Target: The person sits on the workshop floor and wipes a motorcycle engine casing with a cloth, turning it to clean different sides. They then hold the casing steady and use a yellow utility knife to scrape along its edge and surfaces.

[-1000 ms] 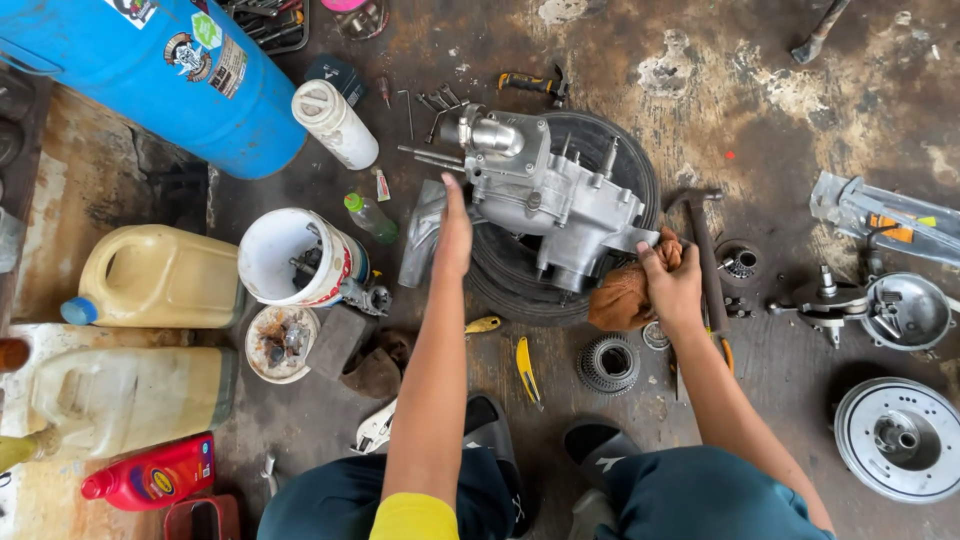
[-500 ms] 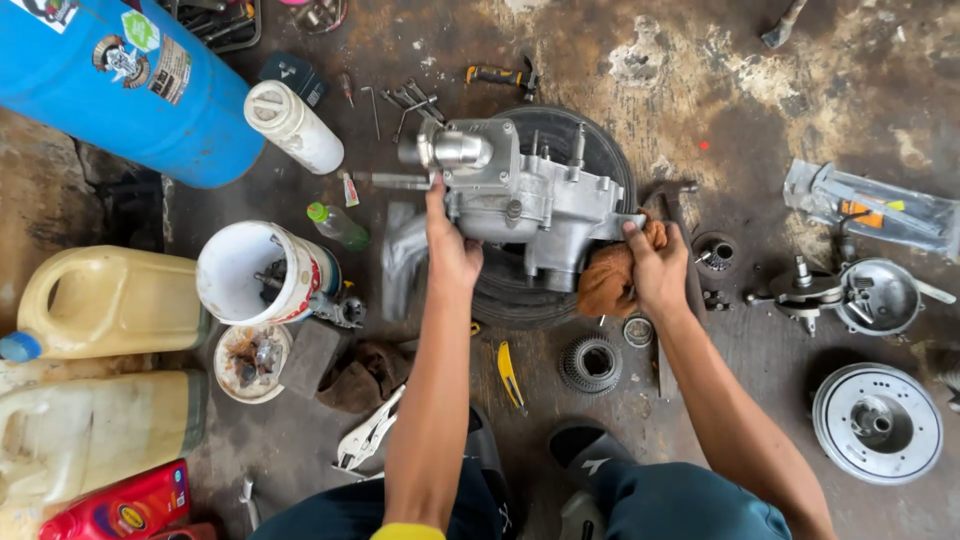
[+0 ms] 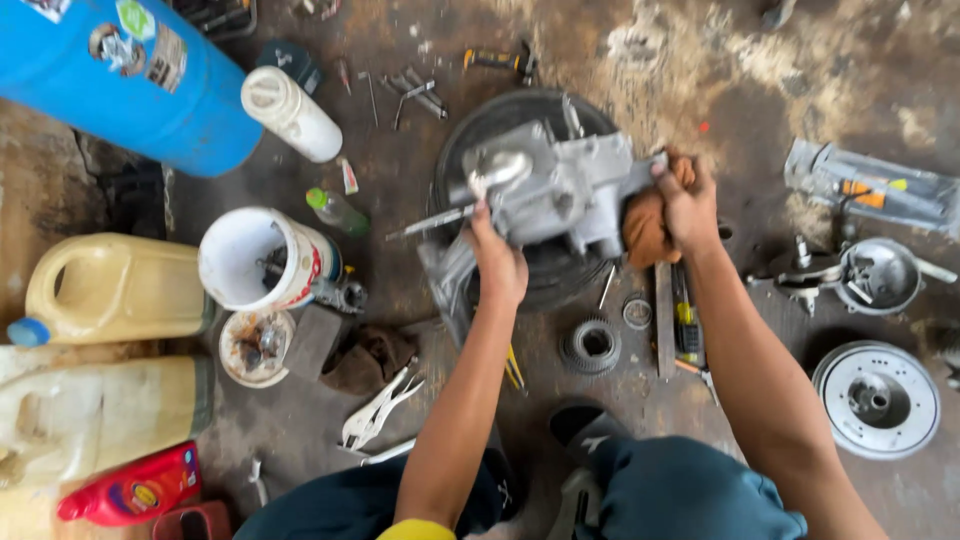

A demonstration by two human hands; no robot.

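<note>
Overhead view of a stained workshop floor. Centre: grey cast-metal engine casing resting on a black tyre. Left hand closed on the near edge of the casing, beside a thin shaft projecting leftward. Right hand closed around an orange-brown rag, pressed against the right end of the casing.

Near side of the tyre: toothed gear, small ring, flat file and screwdrivers, all just beside the right forearm. Yellow-handled tool partly hidden under the left forearm.

Left: white bucket holding metal parts, small bowl of scraps, brown cloth, locking pliers, green bottle, white canister, blue drum, yellow jerrycans, red bottle.

Right: round clutch housing, brake drum, plastic-wrapped package. Far side: loose wrenches and a black-and-yellow tool. Nothing between the hands and the casing.
</note>
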